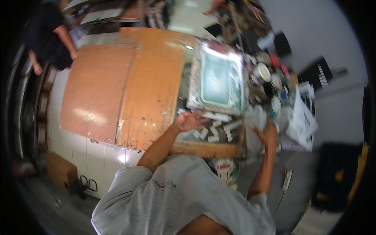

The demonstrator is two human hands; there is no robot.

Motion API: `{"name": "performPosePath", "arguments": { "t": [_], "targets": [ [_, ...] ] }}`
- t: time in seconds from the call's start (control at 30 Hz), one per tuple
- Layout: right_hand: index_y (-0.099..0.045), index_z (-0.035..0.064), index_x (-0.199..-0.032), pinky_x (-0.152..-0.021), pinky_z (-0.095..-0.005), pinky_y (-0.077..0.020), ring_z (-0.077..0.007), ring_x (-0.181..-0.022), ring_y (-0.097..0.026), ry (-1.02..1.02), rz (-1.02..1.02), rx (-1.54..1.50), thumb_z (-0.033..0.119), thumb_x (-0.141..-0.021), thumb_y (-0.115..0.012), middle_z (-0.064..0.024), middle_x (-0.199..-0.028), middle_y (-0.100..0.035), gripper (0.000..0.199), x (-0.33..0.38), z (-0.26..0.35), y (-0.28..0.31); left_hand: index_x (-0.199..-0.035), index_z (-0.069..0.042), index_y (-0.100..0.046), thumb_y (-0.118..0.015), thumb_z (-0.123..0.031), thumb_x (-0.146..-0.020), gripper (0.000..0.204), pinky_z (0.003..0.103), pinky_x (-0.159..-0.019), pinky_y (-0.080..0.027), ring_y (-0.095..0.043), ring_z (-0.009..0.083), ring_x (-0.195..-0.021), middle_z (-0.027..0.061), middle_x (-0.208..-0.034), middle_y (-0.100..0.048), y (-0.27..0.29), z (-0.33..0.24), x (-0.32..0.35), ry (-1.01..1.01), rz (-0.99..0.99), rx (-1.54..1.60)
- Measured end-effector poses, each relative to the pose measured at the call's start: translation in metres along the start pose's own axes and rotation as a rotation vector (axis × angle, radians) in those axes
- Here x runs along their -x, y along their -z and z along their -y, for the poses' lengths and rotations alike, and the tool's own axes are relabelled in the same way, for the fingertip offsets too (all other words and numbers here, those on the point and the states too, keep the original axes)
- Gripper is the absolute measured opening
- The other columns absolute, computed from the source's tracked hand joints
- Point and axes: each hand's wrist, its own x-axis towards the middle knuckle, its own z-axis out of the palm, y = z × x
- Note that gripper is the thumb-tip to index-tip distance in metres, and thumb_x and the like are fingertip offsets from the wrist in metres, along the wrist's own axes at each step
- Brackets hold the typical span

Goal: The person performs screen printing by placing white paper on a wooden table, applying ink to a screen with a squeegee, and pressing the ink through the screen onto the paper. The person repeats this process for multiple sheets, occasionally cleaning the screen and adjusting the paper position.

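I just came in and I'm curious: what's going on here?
The person's left hand is open near some white strips, with nothing seen in it. The right hand is at a pale, blurry thing; whether its grip is closed is unclear. A framed pale-green panel lies ahead, with tubs to its right.

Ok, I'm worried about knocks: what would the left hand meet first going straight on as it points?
The left hand would likely meet the long white strip first; depth is unclear, so it may pass above.
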Motion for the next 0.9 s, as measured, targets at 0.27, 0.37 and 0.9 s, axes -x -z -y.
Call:
{"name": "performPosePath", "arguments": {
  "t": [0.27, 0.37, 0.9],
  "targets": [
    [-0.059, 0.0019, -0.130, -0.082, -0.0491, -0.0545, -0.0409, -0.096, -0.071, 0.090, 0.171, 0.260, 0.065, -0.063, -0.084, -0.0244, -0.101, -0.073, 0.095, -0.050, 0.017, -0.010, -0.146, -0.017, -0.049, -0.048, -0.021, -0.093, 0.053, 0.061, -0.117, -0.030, -0.034, 0.0366, -0.148, 0.0051, -0.163, -0.035, -0.009, -0.002, 0.001, 0.049, 0.046, 0.090],
    [-0.063, 0.0016, -0.124, -0.084, -0.0487, -0.0544, -0.0403, -0.097, -0.070, 0.123, 0.221, 0.321, 0.061, -0.061, -0.086, -0.0226, -0.102, -0.073, 0.089, -0.067, 0.027, -0.011, -0.146, -0.018, -0.049, -0.048, -0.021, -0.094, 0.052, 0.061, -0.117, -0.029, -0.034, 0.0362, -0.149, 0.0050, -0.163, -0.035, -0.007, -0.002, 0.002, 0.056, 0.054, 0.098],
    [-0.061, 0.0150, -0.136, -0.089, -0.0483, -0.0528, -0.0379, -0.104, -0.068, 0.292, 0.238, 0.399, 0.050, -0.058, -0.090, -0.0182, -0.111, -0.072, 0.090, -0.121, 0.048, -0.007, -0.150, -0.018, -0.043, -0.051, -0.023, -0.091, 0.060, 0.064, -0.119, -0.021, -0.028, 0.0373, -0.151, 0.0070, -0.165, -0.030, -0.018, -0.004, 0.000, 0.039, -0.010, 0.018]
  ]
}}
